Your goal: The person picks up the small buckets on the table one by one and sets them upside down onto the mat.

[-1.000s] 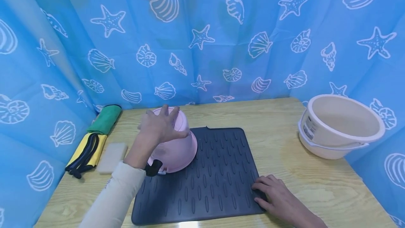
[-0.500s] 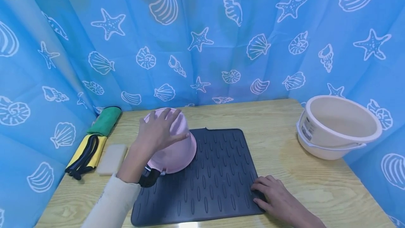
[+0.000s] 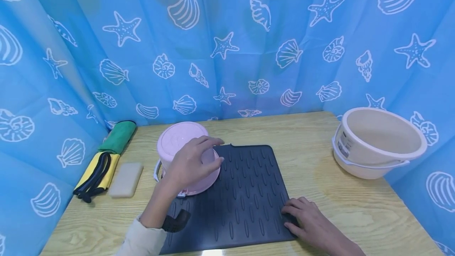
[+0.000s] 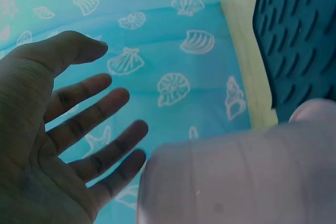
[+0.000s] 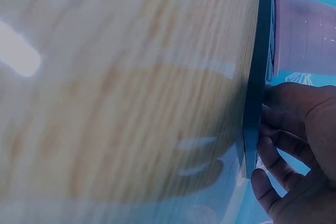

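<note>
A pink bucket (image 3: 183, 139) stands upside down on the back left of a black ridged drying mat (image 3: 245, 200), its base facing up. My left hand (image 3: 192, 163) is in front of the bucket with thumb and fingers spread, holding nothing. In the left wrist view, the fingertips of that hand (image 4: 68, 129) lie close to the bucket's side (image 4: 231, 182); whether they touch it I cannot tell. My right hand (image 3: 309, 220) rests at the mat's right edge, fingers bent lightly. The right wrist view has its fingertips against the mat edge (image 5: 254, 93).
A cream bucket (image 3: 380, 141) with a handle stands upright at the table's right. Along the left lie a green cloth (image 3: 119, 135), a yellow and black folded cloth (image 3: 97, 173) and a pale sponge block (image 3: 126, 179). A blue shell-print curtain (image 3: 227, 70) surrounds the wooden table (image 3: 359, 216).
My left hand has come off the bucket's upturned base and moved toward me and to the right, uncovering the base. The right hand stays at the mat's edge.
</note>
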A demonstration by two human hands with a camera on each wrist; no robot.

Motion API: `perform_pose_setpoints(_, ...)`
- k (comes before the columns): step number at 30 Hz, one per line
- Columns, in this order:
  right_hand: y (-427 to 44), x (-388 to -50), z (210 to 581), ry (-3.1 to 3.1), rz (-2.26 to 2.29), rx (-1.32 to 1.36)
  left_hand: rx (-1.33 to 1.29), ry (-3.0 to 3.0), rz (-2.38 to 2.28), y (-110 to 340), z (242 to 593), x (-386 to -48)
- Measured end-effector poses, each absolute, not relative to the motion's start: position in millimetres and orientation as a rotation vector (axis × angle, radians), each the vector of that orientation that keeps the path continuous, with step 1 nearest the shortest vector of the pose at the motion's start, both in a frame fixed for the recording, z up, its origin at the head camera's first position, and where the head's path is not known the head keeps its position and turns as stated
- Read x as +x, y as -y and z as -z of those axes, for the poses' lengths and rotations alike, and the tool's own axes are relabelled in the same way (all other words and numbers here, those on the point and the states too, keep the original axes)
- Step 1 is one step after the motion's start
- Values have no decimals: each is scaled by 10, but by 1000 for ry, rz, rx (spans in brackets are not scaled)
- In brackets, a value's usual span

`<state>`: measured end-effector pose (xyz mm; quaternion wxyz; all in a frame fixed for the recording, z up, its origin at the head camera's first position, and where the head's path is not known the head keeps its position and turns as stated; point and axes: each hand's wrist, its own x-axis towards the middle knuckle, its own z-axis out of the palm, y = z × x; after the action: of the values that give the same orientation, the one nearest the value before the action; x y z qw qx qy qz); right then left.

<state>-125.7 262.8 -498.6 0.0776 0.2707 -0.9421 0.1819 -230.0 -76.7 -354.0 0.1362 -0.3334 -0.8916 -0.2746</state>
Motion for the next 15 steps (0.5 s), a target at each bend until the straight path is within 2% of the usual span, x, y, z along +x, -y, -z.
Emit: perform_pose_setpoints(15, -2625, -1248, 4994, 2796, -554, 806, -980, 2579, 1086, 556, 3904, -2052)
